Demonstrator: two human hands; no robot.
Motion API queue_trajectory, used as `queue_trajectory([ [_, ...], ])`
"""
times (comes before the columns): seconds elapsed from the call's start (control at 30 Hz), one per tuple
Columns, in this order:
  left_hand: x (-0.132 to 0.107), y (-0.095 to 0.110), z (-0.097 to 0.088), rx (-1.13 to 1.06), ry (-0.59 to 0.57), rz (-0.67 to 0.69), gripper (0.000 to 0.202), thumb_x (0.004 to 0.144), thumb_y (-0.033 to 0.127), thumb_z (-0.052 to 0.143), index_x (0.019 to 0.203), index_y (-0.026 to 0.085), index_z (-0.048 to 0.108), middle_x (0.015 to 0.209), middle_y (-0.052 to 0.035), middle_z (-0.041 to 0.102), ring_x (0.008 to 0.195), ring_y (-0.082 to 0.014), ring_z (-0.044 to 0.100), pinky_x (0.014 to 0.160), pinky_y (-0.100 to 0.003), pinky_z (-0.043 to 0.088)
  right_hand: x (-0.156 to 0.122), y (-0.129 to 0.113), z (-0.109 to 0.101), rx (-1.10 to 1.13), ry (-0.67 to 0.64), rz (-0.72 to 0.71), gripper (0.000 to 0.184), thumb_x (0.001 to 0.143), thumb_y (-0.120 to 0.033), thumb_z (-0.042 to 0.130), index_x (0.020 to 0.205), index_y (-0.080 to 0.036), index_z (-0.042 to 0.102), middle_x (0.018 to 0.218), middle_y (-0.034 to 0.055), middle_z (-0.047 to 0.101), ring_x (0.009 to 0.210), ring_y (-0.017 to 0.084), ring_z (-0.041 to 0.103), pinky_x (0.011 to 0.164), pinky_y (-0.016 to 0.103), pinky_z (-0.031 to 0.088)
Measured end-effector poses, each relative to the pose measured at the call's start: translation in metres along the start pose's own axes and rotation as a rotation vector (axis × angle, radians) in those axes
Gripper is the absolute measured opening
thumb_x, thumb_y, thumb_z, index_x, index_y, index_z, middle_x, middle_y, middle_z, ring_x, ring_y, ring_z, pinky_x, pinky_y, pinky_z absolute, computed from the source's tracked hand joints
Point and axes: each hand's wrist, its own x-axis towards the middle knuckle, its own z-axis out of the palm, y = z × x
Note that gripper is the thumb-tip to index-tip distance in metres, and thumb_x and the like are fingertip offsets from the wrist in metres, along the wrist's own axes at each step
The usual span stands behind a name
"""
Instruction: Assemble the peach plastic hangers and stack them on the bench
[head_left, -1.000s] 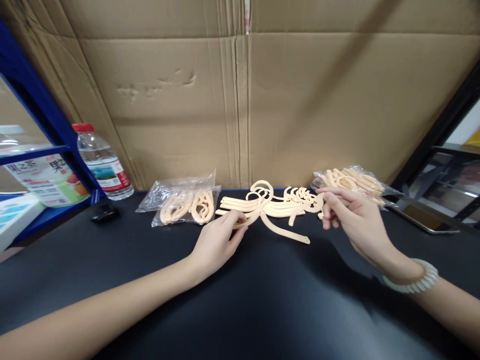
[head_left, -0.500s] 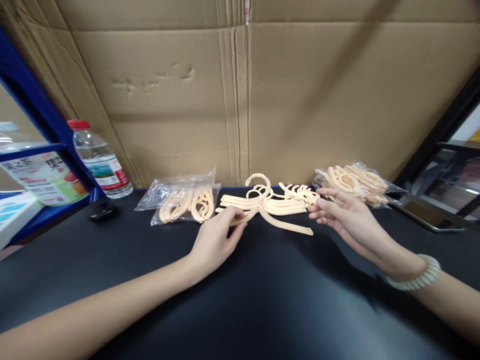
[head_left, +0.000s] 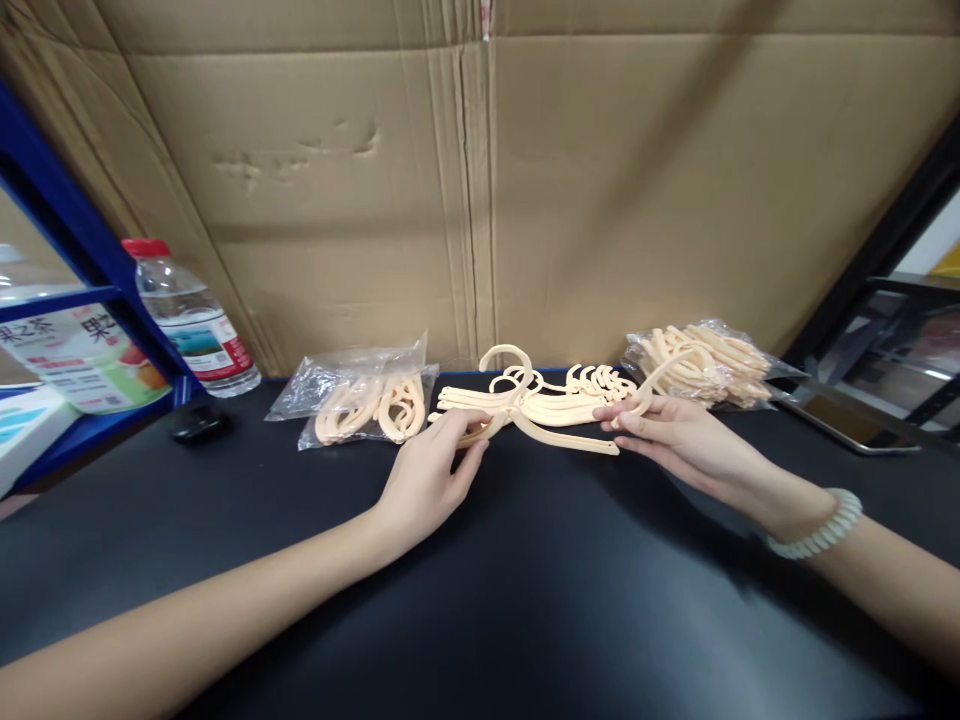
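Note:
My left hand (head_left: pixel 431 475) pinches the left arm of a cream plastic clothes hanger (head_left: pixel 566 440), which has a curved hook at its top and a right arm sloping down over the black table. Between the fingers of my right hand (head_left: pixel 686 440) is a loose cream hanger hook (head_left: pixel 667 372), its curve rising above the fingertips. That hand is close to the end of the hanger's right arm; whether they touch, I cannot tell. Several hangers (head_left: pixel 577 409) lie stacked behind the one in my left hand. A row of loose hooks (head_left: pixel 600 381) rests behind them.
Clear plastic bags of cream hanger parts lie on both sides, one bag (head_left: pixel 360 400) left and another (head_left: pixel 709 360) right. At left stand a water bottle (head_left: pixel 196 330) and a black mouse (head_left: pixel 201 422). A phone (head_left: pixel 855 420) lies at right. Cardboard (head_left: pixel 337 200) walls the back.
My right hand has taken a loose hook from the row and brought it slightly toward the hanger. My left hand keeps its pinch on the hanger. The view has shifted slightly.

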Motion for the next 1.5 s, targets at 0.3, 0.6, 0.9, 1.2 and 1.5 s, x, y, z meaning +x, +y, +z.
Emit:
queue_trajectory([
  [0.3,0.002,0.003,-0.002,-0.009,0.01,-0.004,0.012,0.091,0.016,0.048,0.102,0.02,0.052,0.097,-0.0043,0.063,0.087,-0.0201,0.062,0.075,-0.032,0.047,0.002,-0.003,-0.006,0.009,-0.028,0.016,0.03,0.056,-0.029,0.09,0.073,-0.016,0.069,0.076,0.0006,0.061,0.069,0.011,0.057,0.068,0.024,0.053],
  [0.6,0.001,0.003,-0.004,-0.042,0.004,0.01,0.012,0.091,0.015,0.048,0.102,0.02,0.051,0.096,-0.0041,0.063,0.085,-0.0197,0.061,0.075,-0.032,0.047,0.004,0.0,-0.012,-0.032,-0.116,0.082,0.027,0.066,-0.035,0.085,0.077,-0.016,0.07,0.089,0.0042,0.067,0.089,0.016,0.062,0.077,0.023,0.055],
  [0.9,0.0,0.003,-0.003,-0.042,-0.004,0.027,0.012,0.092,0.016,0.048,0.103,0.02,0.051,0.097,-0.0051,0.063,0.087,-0.0204,0.062,0.076,-0.034,0.049,0.003,0.0,-0.014,0.005,-0.25,0.223,0.025,0.077,-0.034,0.078,0.08,-0.014,0.062,0.083,0.008,0.072,0.082,0.018,0.07,0.077,0.027,0.057],
  [1.2,-0.001,0.002,-0.003,-0.029,-0.024,0.032,0.013,0.092,0.015,0.048,0.104,0.02,0.05,0.096,-0.0052,0.063,0.087,-0.0206,0.062,0.077,-0.035,0.05,0.001,-0.002,-0.011,-0.021,-0.286,0.221,0.029,0.074,-0.035,0.08,0.076,-0.015,0.059,0.073,0.0053,0.069,0.07,0.014,0.067,0.07,0.025,0.056],
  [1.5,-0.002,0.001,-0.003,-0.03,-0.027,0.027,0.013,0.092,0.015,0.048,0.104,0.021,0.05,0.096,-0.0047,0.063,0.086,-0.0204,0.062,0.076,-0.034,0.049,-0.002,-0.003,-0.001,-0.075,-0.183,0.101,0.037,0.066,-0.04,0.084,0.069,-0.017,0.056,0.065,0.0024,0.065,0.062,0.013,0.062,0.061,0.025,0.054],
])
